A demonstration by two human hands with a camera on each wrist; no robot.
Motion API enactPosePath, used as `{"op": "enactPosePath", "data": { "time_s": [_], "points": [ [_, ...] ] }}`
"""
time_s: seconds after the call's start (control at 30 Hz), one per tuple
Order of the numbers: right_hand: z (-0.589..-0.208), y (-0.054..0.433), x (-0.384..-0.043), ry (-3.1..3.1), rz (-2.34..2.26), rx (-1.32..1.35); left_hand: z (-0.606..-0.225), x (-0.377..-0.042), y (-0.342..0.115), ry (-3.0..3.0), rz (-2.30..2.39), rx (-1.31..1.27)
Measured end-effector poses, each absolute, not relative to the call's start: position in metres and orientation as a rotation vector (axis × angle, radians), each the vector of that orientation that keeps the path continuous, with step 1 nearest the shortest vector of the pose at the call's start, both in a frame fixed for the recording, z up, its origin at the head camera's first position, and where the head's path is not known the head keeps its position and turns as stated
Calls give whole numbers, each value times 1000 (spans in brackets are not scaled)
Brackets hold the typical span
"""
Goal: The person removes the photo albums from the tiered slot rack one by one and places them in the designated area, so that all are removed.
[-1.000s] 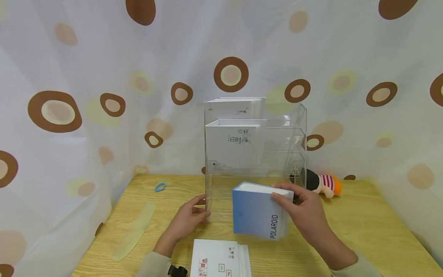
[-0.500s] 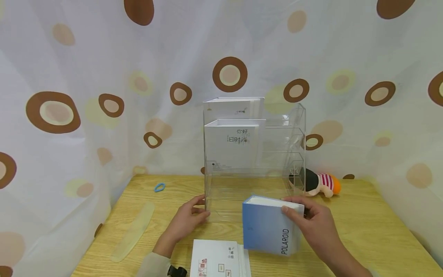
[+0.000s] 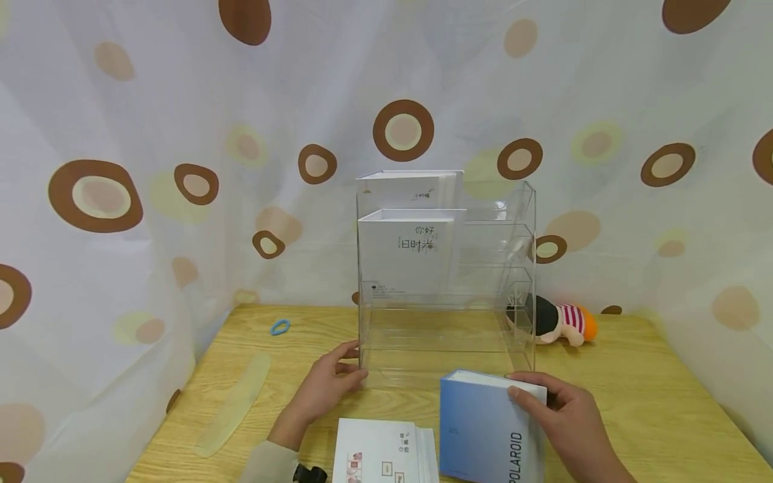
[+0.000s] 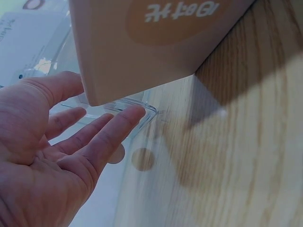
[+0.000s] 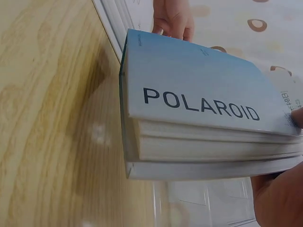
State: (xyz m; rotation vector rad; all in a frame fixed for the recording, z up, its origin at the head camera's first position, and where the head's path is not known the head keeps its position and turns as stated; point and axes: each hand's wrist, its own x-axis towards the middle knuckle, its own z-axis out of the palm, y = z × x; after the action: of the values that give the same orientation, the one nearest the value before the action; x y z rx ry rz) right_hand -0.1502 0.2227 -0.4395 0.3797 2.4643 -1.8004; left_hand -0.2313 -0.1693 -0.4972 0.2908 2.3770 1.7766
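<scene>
In the head view my right hand (image 3: 570, 419) pinches the top corner of a blue photo album (image 3: 489, 429) marked POLAROID, thumb in front and fingers behind. The album stands roughly upright, low over the front of the table; whether it touches the wood I cannot tell. My left hand (image 3: 326, 386) rests at the lower left side of a clear acrylic rack (image 3: 447, 329), fingers loosely extended. White albums (image 3: 404, 258) stand in the rack's upper tiers on the left. Close in the left wrist view, a brownish book cover (image 4: 142, 61) with upside-down lettering hides part of the rack.
A white album (image 3: 377, 453) lies flat at the table's front edge, left of the blue one. A plush doll (image 3: 564, 322) lies behind the rack's right side. A blue ring (image 3: 280, 327) and a pale translucent strip (image 3: 235, 406) lie on the left.
My right hand has carried the blue album down, right and towards me, away from the rack. The left hand stays at the rack's side.
</scene>
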Motion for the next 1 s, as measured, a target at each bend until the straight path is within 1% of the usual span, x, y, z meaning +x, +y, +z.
{"op": "enactPosePath", "data": {
  "time_s": [0.17,0.53,0.63,0.87,1.0],
  "points": [
    [-445,222,-148,2422,-1819,393,-496,-231,-169,2371,1782,284],
    [-452,226,-147,2415,-1708,356,-497,-230,-169,2363,1789,285],
    [-451,230,-147,2400,-1706,282,-497,-230,-169,2371,1785,282],
    [-450,238,-148,2364,-1661,-7,-497,-230,-168,2385,1773,280],
    [-451,240,-149,2357,-1627,-97,-496,-230,-167,2397,1767,276]
  ]
}}
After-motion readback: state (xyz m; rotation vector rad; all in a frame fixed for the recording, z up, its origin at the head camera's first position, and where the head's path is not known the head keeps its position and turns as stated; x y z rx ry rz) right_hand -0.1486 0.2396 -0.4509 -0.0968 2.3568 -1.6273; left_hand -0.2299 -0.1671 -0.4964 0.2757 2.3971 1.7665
